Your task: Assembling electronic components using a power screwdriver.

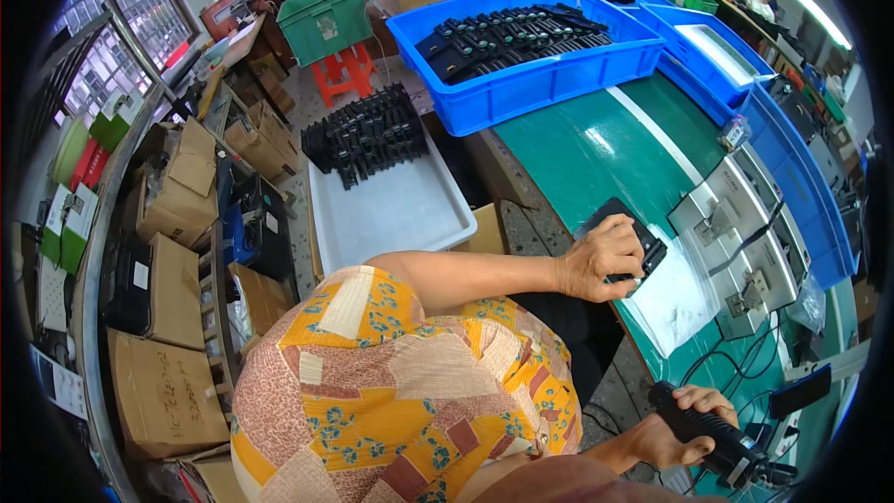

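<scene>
My left hand [603,261] reaches across to the near edge of the green table. Its fingers curl over a flat black rectangular part [610,211], hiding much of it. Just right of that part lies a white sheet [678,312]. Lower right, my right hand [684,438] is wrapped round a thick black cylindrical tool [712,430] with a ribbed body, tilted down to the right. What kind of tool it is, I cannot make out. The two hands are well apart.
Two pale boxes with metal clamps [722,214] and black cables [745,363] stand right of the sheet. A blue crate [559,88] full of black parts sits at the table's far end. Left of the table, a white tray [382,224] bears stacked black parts. Cardboard boxes [177,289] line the left.
</scene>
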The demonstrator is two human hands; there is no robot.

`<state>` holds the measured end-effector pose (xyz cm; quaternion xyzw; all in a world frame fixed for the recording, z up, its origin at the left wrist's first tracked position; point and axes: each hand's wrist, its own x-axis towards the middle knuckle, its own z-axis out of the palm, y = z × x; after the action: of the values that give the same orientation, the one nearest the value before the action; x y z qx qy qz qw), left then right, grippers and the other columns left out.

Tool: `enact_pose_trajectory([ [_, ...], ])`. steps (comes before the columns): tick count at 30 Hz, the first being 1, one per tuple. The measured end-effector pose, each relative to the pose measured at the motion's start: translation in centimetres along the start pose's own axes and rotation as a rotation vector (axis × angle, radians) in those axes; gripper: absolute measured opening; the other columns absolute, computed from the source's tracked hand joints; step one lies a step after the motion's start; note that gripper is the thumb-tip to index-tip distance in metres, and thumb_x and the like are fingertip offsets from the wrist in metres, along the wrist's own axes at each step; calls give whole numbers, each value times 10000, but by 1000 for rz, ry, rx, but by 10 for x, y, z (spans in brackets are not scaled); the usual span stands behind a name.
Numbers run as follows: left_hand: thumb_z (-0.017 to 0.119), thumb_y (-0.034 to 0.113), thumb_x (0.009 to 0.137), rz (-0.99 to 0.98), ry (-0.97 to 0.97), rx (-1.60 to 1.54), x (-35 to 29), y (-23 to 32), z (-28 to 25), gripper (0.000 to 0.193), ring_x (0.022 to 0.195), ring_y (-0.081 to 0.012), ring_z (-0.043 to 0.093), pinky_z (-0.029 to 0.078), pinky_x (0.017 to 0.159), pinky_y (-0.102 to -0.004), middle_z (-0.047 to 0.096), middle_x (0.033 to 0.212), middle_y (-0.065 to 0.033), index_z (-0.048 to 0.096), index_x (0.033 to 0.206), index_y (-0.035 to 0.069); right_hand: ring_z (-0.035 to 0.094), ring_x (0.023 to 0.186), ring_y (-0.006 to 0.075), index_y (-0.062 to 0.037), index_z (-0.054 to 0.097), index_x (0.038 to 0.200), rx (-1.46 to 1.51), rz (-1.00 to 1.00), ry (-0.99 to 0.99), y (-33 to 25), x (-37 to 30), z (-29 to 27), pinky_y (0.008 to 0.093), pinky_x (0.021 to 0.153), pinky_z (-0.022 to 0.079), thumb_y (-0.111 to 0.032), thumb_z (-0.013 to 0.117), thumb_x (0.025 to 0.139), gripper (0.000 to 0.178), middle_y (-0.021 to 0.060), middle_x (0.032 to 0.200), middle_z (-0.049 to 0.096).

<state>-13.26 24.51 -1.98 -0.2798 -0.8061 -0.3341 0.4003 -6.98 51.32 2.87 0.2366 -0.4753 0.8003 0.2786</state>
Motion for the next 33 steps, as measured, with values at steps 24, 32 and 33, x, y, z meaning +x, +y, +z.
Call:
enact_pose_trajectory([
  [24, 738, 73, 725, 65, -73, -61, 3, -17, -6, 176, 888, -253, 593, 434, 891, -419, 663, 920, -34, 736, 898, 106, 613, 800, 242, -59, 570, 1250, 64, 66, -128, 11, 4, 42, 402, 728, 546, -616, 557, 974, 622, 133, 996, 604],
  [32, 747, 104, 677, -108, -148, -156, 5, -14, -8, 236, 879, -298, 605, 423, 969, -530, 643, 913, -84, 700, 904, 60, 618, 838, 234, -86, 643, 1207, 147, 228, -182, 37, 33, 27, 408, 755, 519, -744, 586, 875, 739, 110, 1003, 616],
  [33, 748, 102, 675, -109, -149, -153, 4, -15, -9, 237, 872, -295, 609, 426, 965, -537, 650, 916, -80, 701, 903, 61, 581, 830, 227, -85, 670, 1165, 159, 251, -179, 39, 35, 30, 399, 746, 474, -754, 596, 857, 741, 94, 989, 599],
])
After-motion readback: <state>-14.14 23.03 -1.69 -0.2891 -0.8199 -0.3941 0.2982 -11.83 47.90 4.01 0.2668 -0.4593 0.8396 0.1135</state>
